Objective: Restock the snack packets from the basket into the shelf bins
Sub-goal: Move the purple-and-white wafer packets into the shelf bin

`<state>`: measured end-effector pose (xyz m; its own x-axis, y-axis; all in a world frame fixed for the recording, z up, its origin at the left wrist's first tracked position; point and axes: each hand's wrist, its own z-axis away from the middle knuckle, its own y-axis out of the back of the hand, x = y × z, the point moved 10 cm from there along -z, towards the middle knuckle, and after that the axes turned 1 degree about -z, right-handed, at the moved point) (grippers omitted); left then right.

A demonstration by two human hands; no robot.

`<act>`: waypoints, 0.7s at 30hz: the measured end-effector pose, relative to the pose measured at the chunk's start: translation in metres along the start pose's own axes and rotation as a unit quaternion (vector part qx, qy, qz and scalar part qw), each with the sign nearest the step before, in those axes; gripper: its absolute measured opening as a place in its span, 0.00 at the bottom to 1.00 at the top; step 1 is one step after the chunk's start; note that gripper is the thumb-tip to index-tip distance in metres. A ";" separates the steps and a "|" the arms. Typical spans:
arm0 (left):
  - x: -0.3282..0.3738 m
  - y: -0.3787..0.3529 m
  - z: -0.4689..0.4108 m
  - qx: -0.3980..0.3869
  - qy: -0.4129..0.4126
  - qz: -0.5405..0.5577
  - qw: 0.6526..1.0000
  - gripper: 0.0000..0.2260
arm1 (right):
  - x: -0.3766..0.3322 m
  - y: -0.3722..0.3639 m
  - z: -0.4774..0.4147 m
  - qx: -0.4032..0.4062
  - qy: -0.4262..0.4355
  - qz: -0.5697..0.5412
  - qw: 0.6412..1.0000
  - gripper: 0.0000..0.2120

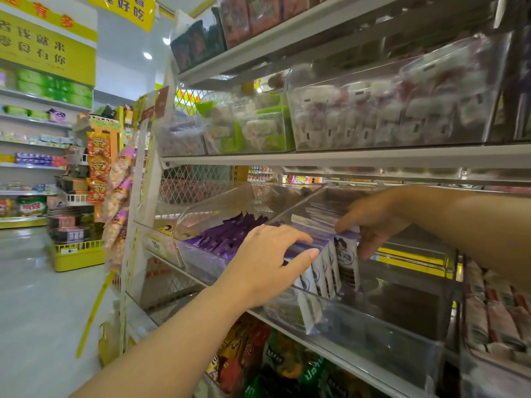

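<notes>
In the clear shelf bin [373,326], a row of white-and-purple snack packets [330,268] is pressed upright between both hands: the left hand [267,265] lies flat and open against it, the right hand [370,222] is pinched on the end packet. If released unevenly, the row could topple forward. No basket is seen.

A grey shelf [359,160] carries three clear bins side by side: one of pale, blurred packets [184,136], one of green-and-white packets [253,130], one of white-and-pink packets [388,110]. On the shelf below [339,350] sit a clear bin [201,261] heaped with purple packets [227,237] and, touching its right side, a second clear bin [402,337] with white-and-purple packets [333,268] standing upright at its left end. Further right a bin [494,366] holds pale red-printed packets [497,317]. The top shelf [275,38] bears dark red bags [247,18]
</notes>
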<state>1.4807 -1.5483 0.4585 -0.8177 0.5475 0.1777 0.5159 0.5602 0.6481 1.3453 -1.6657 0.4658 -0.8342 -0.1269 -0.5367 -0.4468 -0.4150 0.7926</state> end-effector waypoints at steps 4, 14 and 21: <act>-0.001 0.000 0.001 0.001 -0.003 0.000 1.000 0.18 | -0.001 -0.004 -0.004 0.015 -0.029 0.052 0.998 0.10; -0.004 -0.003 0.001 0.014 -0.002 0.001 1.000 0.19 | -0.006 0.002 -0.014 0.057 0.029 -0.050 0.997 0.17; -0.002 0.004 0.010 -0.008 0.020 -0.011 1.000 0.21 | -0.057 0.019 0.037 0.282 0.138 0.312 0.897 0.25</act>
<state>1.4867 -1.5407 0.4531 -0.8385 0.5096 0.1930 0.4939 0.5613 0.6640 1.3724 -1.6326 0.5222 -0.9015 -0.4267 0.0722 -0.0786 0.3254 0.9423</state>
